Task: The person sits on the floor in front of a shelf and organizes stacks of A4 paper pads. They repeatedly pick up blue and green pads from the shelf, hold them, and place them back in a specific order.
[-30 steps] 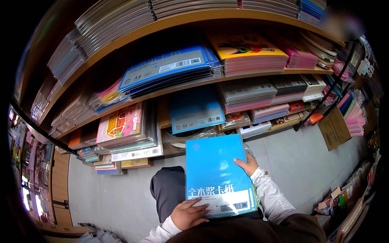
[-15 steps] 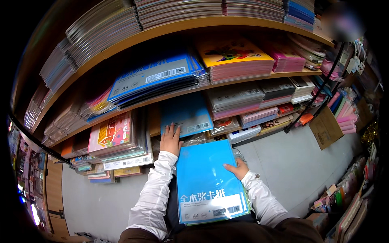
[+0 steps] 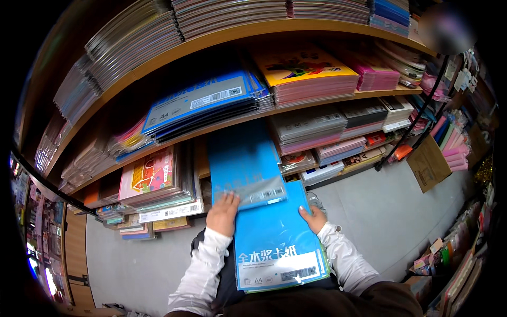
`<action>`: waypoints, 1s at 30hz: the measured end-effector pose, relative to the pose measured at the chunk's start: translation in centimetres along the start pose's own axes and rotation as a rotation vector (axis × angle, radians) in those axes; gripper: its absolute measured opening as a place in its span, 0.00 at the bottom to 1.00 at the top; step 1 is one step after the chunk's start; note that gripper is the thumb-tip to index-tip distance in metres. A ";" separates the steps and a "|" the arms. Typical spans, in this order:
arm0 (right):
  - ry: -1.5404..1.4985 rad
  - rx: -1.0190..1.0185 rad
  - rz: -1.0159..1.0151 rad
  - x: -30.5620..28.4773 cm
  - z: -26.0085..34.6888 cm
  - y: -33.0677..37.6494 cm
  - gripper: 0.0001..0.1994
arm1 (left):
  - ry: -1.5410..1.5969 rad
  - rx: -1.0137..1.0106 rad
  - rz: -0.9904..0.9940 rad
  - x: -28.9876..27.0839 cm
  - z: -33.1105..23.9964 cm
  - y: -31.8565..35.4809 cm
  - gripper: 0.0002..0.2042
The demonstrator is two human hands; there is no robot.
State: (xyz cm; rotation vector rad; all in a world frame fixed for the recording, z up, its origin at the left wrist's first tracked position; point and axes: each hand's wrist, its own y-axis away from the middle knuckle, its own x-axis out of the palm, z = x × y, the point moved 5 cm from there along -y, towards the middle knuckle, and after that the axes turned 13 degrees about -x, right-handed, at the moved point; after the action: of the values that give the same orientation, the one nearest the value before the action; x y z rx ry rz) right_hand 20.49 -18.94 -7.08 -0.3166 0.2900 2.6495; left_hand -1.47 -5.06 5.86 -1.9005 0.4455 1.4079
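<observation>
A stack of blue packs of card paper [image 3: 274, 227], in clear sleeves with a pale label band, lies on my lap. My right hand [image 3: 315, 218] grips its right edge, thumb on top and the other fingers mostly hidden. My left hand [image 3: 224, 212] is on the front left corner of another blue card pack [image 3: 244, 153], its fingers on the grey band and its thumb not visible. That pack juts out of a lower shelf, and its front edge overlaps the far end of the stack on my lap.
Wooden shelves [image 3: 211, 36] curve across the far side, loaded with paper packs. Blue-and-grey packs [image 3: 195, 103] and yellow-covered packs [image 3: 301, 66] sit above. Pink-covered packs [image 3: 150, 174] lie left of my pull-out spot. A cardboard box [image 3: 430, 164] stands on the floor at right.
The blue pack under my left hand has slid out of the shelf toward me, over the far end of the lap stack. My left hand moved nearer with it; my right hand kept its hold.
</observation>
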 end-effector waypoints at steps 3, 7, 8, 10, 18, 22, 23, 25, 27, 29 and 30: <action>0.011 -0.055 -0.053 -0.1 -1.1 -0.3 0.32 | 0.039 0.045 0.036 -2.1 -2.0 4.3 0.17; -0.008 -0.086 -0.089 -0.3 -1.7 -0.4 0.32 | 0.044 0.051 0.236 -3.6 -4.8 9.4 0.18; -0.023 -0.074 -0.097 -0.4 -1.4 -0.3 0.32 | 0.021 0.060 0.327 -3.7 -5.4 10.4 0.17; -0.094 -0.022 -0.040 -0.1 -0.6 -0.1 0.32 | 0.180 0.107 0.365 -4.5 -6.1 12.4 0.16; -0.253 -0.012 0.052 0.3 -0.1 0.0 0.35 | 0.673 0.037 0.499 -4.8 -4.2 9.3 0.13; -0.255 -0.023 0.071 0.2 -0.2 -0.1 0.35 | 0.475 -0.042 0.171 -1.9 -0.5 2.4 0.13; -0.250 -0.042 0.072 0.2 -0.2 -0.1 0.35 | 0.417 -0.049 0.077 -0.6 0.5 0.7 0.15; -0.203 -0.020 0.107 0.2 0.8 0.0 0.35 | 0.305 -0.108 0.017 1.6 1.5 -2.8 0.20; -0.190 -0.002 0.119 0.1 1.2 0.0 0.34 | 0.099 -0.176 0.049 4.0 2.2 -6.1 0.25; -0.215 0.011 0.121 0.2 0.7 -0.1 0.30 | -0.043 -0.177 0.043 5.5 2.8 -8.0 0.27; -0.190 0.016 0.140 0.2 0.4 -0.3 0.30 | -0.094 -0.172 0.029 6.7 3.6 -8.7 0.27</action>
State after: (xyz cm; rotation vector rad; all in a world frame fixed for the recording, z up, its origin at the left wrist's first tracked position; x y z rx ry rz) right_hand 20.36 -18.50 -6.80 -0.0392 0.2807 2.7875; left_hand 4.04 4.37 2.11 -1.9591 0.3168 1.5916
